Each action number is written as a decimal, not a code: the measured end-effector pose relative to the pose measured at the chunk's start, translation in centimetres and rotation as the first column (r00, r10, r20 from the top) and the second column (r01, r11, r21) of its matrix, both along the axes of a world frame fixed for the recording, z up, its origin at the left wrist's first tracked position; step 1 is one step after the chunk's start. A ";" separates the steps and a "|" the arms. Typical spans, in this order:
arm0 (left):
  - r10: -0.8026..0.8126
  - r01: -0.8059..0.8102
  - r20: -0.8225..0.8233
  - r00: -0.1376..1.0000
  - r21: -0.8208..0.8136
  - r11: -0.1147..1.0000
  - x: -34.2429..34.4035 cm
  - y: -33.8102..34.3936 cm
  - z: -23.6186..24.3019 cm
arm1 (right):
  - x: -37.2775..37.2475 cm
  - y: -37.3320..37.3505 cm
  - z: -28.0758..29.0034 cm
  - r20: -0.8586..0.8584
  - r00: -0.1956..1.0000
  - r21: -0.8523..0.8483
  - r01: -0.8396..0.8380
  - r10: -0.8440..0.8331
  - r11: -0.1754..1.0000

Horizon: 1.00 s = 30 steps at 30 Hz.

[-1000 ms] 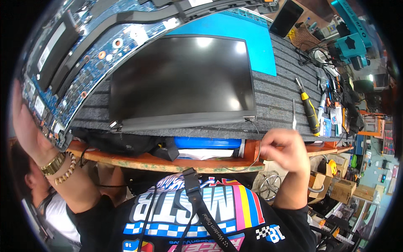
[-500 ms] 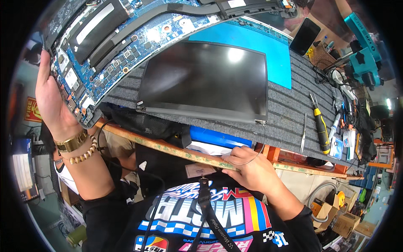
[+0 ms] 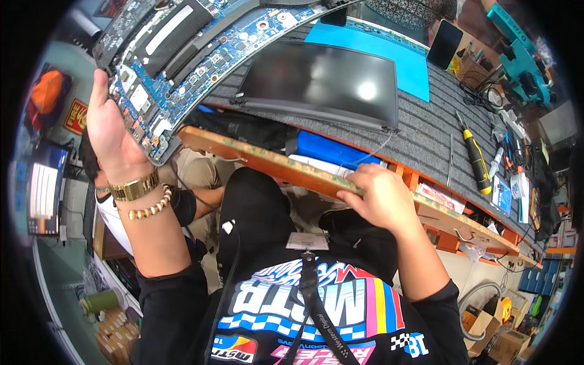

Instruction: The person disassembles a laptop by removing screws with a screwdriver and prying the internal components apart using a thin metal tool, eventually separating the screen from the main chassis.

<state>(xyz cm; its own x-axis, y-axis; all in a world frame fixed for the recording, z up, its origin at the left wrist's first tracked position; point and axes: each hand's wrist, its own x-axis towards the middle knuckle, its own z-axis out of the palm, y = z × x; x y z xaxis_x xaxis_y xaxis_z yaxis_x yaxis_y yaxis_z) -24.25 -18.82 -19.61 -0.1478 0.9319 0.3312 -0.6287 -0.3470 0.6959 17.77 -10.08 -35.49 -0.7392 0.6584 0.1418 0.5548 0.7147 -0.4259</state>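
My left hand (image 3: pixel 115 134) holds up an opened laptop base (image 3: pixel 201 67) by its near left corner, thumb along the side. Its blue circuit board, black battery packs and heat pipe are exposed. My right hand (image 3: pixel 383 194) is closed over the top edge of a wooden drawer front (image 3: pixel 261 155), which stands pulled out below the table. Inside the drawer lie a blue flat item (image 3: pixel 319 146) and white material; a thin wire rises near my right fingers. A detached laptop screen (image 3: pixel 322 85) lies face up on the table, beyond the drawer.
The grey ribbed table mat (image 3: pixel 426 131) carries a blue work mat (image 3: pixel 413 73), a phone (image 3: pixel 445 45) and a yellow-black screwdriver (image 3: pixel 477 158). Cables and small tools crowd the right side near a teal clamp stand (image 3: pixel 523 73). A person (image 3: pixel 207 204) sits behind my left arm.
The view has shifted, so table and screen appear higher. The drawer front stands farther out from the table edge on the right, my right hand still on it. The left hand keeps the laptop base raised.
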 end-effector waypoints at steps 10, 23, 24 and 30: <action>0.004 0.007 -0.084 0.996 0.125 0.992 -0.5 -6.0 1.2 | -0.2 -0.6 0.4 0.054 0.995 -0.016 0.088 -0.087 0.996; 0.040 -0.037 -0.018 0.999 0.146 0.989 2.0 -8.4 -0.7 | 3.5 2.3 0.6 -0.635 0.693 -0.004 0.441 -0.343 0.898; 0.062 -0.061 -0.007 0.998 0.123 0.991 2.2 -8.5 -0.9 | 3.9 3.3 1.1 -0.587 0.729 0.081 0.486 -0.352 0.870; 0.112 -0.115 0.046 0.993 0.081 0.990 2.2 -7.8 -2.3 | 3.1 7.1 1.4 -0.415 0.874 0.029 0.292 -0.255 0.956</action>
<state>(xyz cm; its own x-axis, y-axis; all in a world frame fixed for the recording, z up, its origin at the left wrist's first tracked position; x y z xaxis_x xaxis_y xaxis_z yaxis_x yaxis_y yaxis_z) -22.01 -26.59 -21.94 -0.2663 0.8777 0.3984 -0.6098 -0.4735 0.6356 20.91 -3.02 -34.13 -0.3981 0.7967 0.4547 0.5280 0.6044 -0.5966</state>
